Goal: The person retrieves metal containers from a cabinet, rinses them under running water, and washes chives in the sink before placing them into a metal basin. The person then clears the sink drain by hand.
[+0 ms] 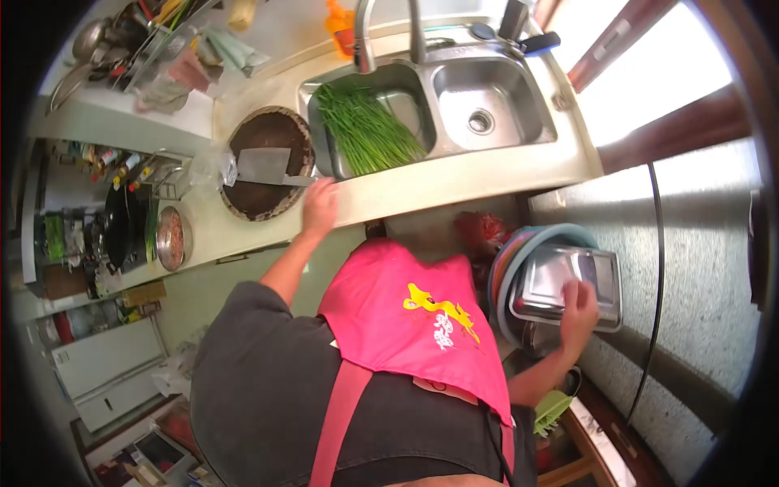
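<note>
Head view.

Item: cleaver with broad grey rectangular blade (264,165). Lies flat on a round, dark wooden chopping board (264,200) with a pale, rough rim; handle reaches past the rim, toward the front edge of the cream tabletop (389,191).

Item: left hand (320,209). At the front edge of the tabletop, fingertips at the handle's end; whether they are closed round it, cannot tell.

Item: right hand (579,311). Fingers bent, over a rectangular, shiny container with a clear lid (552,280); whether they are together or apart, and whether they touch the lid, cannot tell.

Location of container: off the tabletop, below its front right corner, on a stack of round plastic basins (505,280), the uppermost blue. Red plastic bag (484,230) just beside the stack.

Item: stainless steel sink, 2 basins (435,134), set in the tabletop between back and front edges, right of the board. Left basin: long, thin green stalks (369,130). Right basin: round drain (480,122).

Item: curved metal tap (364,45), at the sink's back edge; orange bottle (341,31) beside it.

Item: crumpled clear plastic bag (209,168), at the board's left side.

Item: round bowl of reddish food (171,239), near the front edge, toward the tabletop's left end.
</note>
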A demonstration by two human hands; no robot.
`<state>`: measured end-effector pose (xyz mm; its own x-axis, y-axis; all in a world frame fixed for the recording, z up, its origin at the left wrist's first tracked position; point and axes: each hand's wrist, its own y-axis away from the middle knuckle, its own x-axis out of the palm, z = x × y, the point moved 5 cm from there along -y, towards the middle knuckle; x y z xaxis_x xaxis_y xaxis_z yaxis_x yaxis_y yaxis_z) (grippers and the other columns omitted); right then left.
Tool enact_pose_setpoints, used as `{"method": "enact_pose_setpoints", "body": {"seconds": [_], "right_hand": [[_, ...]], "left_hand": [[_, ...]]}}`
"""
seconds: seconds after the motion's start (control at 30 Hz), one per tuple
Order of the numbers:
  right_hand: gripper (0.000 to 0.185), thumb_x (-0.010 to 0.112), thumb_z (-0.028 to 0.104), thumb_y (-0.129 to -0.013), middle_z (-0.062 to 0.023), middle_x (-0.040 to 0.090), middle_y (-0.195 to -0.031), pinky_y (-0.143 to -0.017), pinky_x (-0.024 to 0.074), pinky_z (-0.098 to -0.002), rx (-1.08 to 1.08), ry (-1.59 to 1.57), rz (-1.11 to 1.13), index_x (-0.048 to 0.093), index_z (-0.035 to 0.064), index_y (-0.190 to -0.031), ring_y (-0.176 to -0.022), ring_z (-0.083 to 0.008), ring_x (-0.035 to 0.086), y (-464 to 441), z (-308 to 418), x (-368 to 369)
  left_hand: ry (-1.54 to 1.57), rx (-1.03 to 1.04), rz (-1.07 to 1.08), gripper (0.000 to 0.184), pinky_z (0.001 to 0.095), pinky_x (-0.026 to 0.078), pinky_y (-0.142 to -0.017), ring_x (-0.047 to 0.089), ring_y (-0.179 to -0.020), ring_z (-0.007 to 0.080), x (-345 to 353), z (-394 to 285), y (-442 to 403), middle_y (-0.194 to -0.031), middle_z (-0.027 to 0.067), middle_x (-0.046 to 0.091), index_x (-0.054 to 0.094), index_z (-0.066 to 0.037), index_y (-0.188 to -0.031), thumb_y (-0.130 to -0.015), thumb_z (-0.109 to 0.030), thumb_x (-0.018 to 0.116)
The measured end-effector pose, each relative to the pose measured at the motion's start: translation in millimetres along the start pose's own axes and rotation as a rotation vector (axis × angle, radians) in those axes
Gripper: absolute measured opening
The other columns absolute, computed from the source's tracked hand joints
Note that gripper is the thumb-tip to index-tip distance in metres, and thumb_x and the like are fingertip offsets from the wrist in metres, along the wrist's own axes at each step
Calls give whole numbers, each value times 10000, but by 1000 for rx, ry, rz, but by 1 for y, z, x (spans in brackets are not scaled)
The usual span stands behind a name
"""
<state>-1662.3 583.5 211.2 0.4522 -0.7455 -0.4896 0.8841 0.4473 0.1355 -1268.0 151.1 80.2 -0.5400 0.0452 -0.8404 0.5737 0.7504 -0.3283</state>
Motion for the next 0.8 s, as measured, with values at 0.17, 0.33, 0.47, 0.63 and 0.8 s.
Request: {"method": "enact_pose_setpoints", "body": {"seconds": [0.17,0.33,0.47,0.63,0.8], "right_hand": [[613,683,289,-888,-232,476,-1395,-1083,347,-425,-598,201,249,454,9,-1382,-1310,-340,455,-133,132,228],[850,665,363,-864,-155,137,-1593,-1152,202,-517,-864,869,65,204,65,-1514,-1469,-297,157,-292,177,430],[922,651,374,-854,-131,23,-1612,-1169,145,-538,-526,1250,227,104,82,-1537,-1491,-255,50,-382,159,496],[605,675,343,-828,-190,445,-1383,-1015,400,-487,-370,1189,315,472,84,-1336,-1279,-339,444,-357,158,515],[192,664,186,-861,-176,690,-938,-790,529,-375,-526,580,916,677,59,-1004,-887,-318,666,-196,58,633]], "left_hand": [[-298,-54,163,571,477,305,-1100,346,-1366,317,-54,86,9,-1488,106,387,522,-162,-1355,-806,-163,678],[-169,23,224,558,501,253,-1121,396,-1320,296,-47,108,-25,-1408,97,458,527,-183,-1349,-822,-268,689],[-101,27,253,503,518,257,-1111,437,-1273,282,-56,133,-18,-1301,80,520,563,-171,-1297,-817,-234,698],[-23,-13,270,456,515,280,-1095,437,-1271,294,-73,146,-4,-1321,106,510,596,-145,-1248,-802,-145,688],[93,-60,158,399,491,342,-1053,469,-1241,313,-91,141,-20,-1294,138,536,639,-90,-1174,-781,-24,612]]}}
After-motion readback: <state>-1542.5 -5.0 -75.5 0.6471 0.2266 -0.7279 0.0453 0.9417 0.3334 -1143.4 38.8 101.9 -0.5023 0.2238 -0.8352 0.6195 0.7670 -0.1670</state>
